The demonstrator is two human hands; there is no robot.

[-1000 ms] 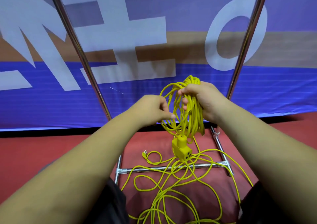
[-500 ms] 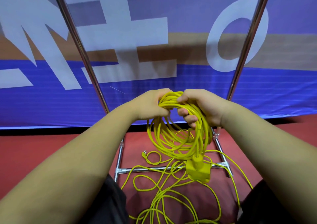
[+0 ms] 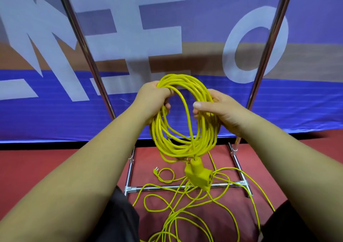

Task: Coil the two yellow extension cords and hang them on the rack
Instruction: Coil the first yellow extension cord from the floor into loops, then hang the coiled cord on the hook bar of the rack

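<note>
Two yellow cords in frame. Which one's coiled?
The held cord, gripped by the left hand and right hand: a round bundle, socket block dangling below. The loose cord sprawls in open loops on the floor across the rack base.

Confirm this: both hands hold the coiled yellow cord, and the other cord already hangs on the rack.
Not quite. The left hand and right hand hold the coiled yellow cord, but the other cord lies loose on the floor by the rack, not hung; the head view shows it.
</note>
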